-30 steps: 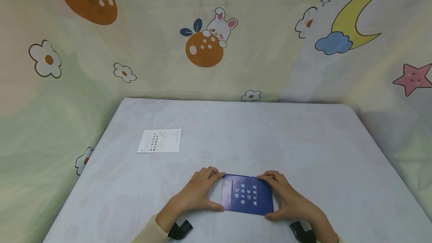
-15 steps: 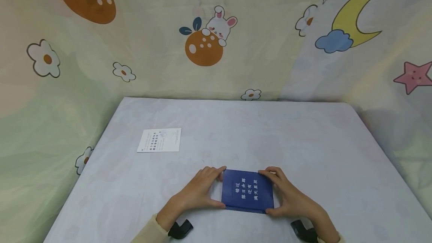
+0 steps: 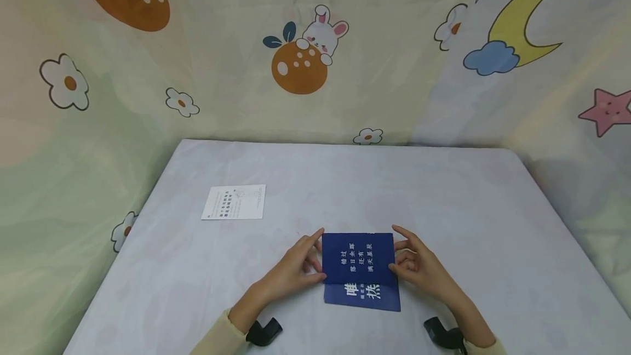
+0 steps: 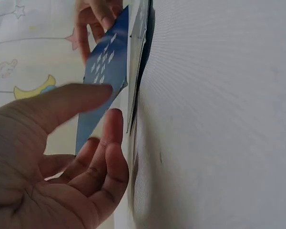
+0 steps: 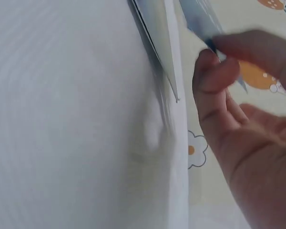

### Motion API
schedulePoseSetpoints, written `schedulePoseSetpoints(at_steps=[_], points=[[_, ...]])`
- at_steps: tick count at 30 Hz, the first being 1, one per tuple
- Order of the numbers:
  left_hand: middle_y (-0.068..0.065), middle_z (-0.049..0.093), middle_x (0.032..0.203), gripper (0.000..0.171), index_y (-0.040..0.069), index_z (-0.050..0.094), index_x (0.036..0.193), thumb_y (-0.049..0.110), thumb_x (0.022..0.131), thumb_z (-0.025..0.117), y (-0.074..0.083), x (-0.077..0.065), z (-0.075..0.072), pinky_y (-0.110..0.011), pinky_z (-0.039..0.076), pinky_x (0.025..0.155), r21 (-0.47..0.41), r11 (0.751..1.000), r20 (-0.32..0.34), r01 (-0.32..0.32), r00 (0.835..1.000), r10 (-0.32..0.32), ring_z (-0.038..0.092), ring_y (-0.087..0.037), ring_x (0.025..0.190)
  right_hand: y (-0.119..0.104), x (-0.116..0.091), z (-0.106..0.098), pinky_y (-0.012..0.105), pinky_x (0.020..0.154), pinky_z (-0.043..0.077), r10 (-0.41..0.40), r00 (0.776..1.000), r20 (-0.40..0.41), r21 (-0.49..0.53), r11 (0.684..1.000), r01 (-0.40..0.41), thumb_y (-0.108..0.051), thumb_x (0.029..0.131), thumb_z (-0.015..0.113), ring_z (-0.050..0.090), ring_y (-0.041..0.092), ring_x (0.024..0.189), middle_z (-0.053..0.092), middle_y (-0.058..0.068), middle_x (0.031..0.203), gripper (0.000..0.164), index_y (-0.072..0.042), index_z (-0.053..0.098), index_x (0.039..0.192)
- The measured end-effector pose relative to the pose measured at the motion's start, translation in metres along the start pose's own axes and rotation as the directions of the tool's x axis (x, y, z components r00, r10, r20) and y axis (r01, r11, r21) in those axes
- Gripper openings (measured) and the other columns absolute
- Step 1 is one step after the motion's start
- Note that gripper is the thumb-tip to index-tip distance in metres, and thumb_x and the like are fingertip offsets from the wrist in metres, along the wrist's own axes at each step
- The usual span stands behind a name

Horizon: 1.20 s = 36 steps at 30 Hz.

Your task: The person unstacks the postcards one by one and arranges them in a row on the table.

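Note:
A dark blue card (image 3: 335, 256) with columns of small white characters is raised in front of me, its near edge lower than its far edge in the left wrist view. My left hand (image 3: 294, 264) holds its left side between thumb and fingers. On the right side, my right hand (image 3: 423, 270) pinches the edge with thumb and fingertips, seen close in the right wrist view. Beneath lies a second blue card (image 3: 384, 301) with bigger white characters, partly covered by the upper one. The left wrist view shows thin layers (image 4: 137, 52) stacked under the raised card.
A white printed card (image 3: 251, 204) lies on the table (image 3: 419, 196) at the far left. A curtain (image 3: 222, 59) with cartoon prints hangs behind and around the white-covered table. Black wrist mounts (image 3: 264, 333) sit on both forearms.
Both hands have moved up and away from the table's near side with the top blue card. The blue card beneath has come into view along the near edge.

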<state>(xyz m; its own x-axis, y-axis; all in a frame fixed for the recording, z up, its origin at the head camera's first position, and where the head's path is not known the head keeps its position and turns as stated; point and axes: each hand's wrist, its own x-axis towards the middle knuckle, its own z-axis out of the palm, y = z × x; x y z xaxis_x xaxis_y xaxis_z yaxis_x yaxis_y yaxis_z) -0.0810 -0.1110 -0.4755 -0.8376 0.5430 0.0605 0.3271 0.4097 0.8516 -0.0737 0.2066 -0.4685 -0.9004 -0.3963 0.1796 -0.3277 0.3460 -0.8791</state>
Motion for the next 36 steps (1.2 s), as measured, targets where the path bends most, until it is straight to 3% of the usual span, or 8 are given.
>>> schedulePoseSetpoints(at_steps=[5, 11, 15, 27, 32, 36], points=[[-0.008, 0.043, 0.125, 0.107, 0.002, 0.015, 0.155, 0.004, 0.073, 0.084, 0.001, 0.001, 0.000, -0.021, 0.049, 0.070, -0.034, 0.999, -0.005, 0.040, 0.999, -0.041, 0.054, -0.010, 0.079, -0.002, 0.004, 0.003, 0.020, 0.066, 0.055, 0.052, 0.996, -0.072, 0.014, 0.999, -0.051, 0.007, 0.083, 0.071, 0.063, 0.007, 0.077, 0.063, 0.017, 0.096, 0.058, 0.009, 0.043, 0.134], [-0.008, 0.048, 0.119, 0.098, -0.002, 0.024, 0.152, -0.004, 0.073, 0.081, 0.001, 0.002, -0.003, -0.022, 0.051, 0.069, 0.022, 0.999, -0.122, -0.040, 0.992, 0.042, 0.055, -0.013, 0.079, -0.004, 0.012, 0.010, 0.019, 0.068, 0.054, 0.086, 0.988, -0.125, 0.047, 0.996, -0.081, 0.006, 0.084, 0.070, 0.063, 0.006, 0.077, 0.064, 0.018, 0.094, 0.053, 0.010, 0.045, 0.131], [-0.008, 0.054, 0.113, 0.084, -0.003, 0.037, 0.147, -0.007, 0.075, 0.079, -0.001, 0.002, -0.009, -0.024, 0.053, 0.068, 0.026, 0.998, -0.200, -0.057, 0.978, 0.061, 0.059, -0.015, 0.079, -0.005, 0.022, 0.015, 0.018, 0.068, 0.054, 0.083, 0.983, -0.162, 0.115, 0.991, -0.065, 0.008, 0.084, 0.070, 0.064, 0.006, 0.077, 0.063, 0.022, 0.094, 0.056, 0.010, 0.042, 0.132], [-0.004, 0.062, 0.101, 0.061, -0.002, 0.056, 0.134, -0.005, 0.077, 0.077, -0.012, 0.002, -0.026, -0.022, 0.053, 0.069, 0.031, 0.999, -0.363, 0.024, 0.932, -0.011, 0.062, -0.011, 0.079, -0.011, 0.053, 0.032, 0.015, 0.067, 0.051, 0.096, 0.981, -0.170, 0.202, 0.978, -0.061, 0.010, 0.084, 0.068, 0.059, 0.005, 0.075, 0.054, 0.024, 0.098, 0.049, 0.012, 0.042, 0.126], [-0.005, 0.065, 0.097, 0.054, -0.001, 0.061, 0.128, -0.003, 0.077, 0.078, -0.018, 0.002, -0.035, -0.022, 0.053, 0.068, 0.034, 0.998, -0.419, 0.056, 0.907, -0.036, 0.064, -0.011, 0.076, -0.013, 0.069, 0.036, 0.017, 0.065, 0.052, 0.104, 0.987, -0.121, 0.214, 0.974, -0.076, 0.010, 0.083, 0.069, 0.059, 0.006, 0.075, 0.052, 0.024, 0.100, 0.054, 0.011, 0.040, 0.129], [-0.005, 0.067, 0.095, 0.048, 0.001, 0.064, 0.123, -0.002, 0.077, 0.079, -0.022, 0.003, -0.044, -0.023, 0.052, 0.068, -0.011, 0.994, -0.459, 0.104, 0.883, -0.098, 0.065, -0.012, 0.076, -0.017, 0.082, 0.039, 0.016, 0.066, 0.052, 0.115, 0.990, -0.076, 0.199, 0.975, -0.098, 0.012, 0.079, 0.072, 0.060, 0.007, 0.075, 0.051, 0.025, 0.102, 0.063, 0.011, 0.039, 0.133]])
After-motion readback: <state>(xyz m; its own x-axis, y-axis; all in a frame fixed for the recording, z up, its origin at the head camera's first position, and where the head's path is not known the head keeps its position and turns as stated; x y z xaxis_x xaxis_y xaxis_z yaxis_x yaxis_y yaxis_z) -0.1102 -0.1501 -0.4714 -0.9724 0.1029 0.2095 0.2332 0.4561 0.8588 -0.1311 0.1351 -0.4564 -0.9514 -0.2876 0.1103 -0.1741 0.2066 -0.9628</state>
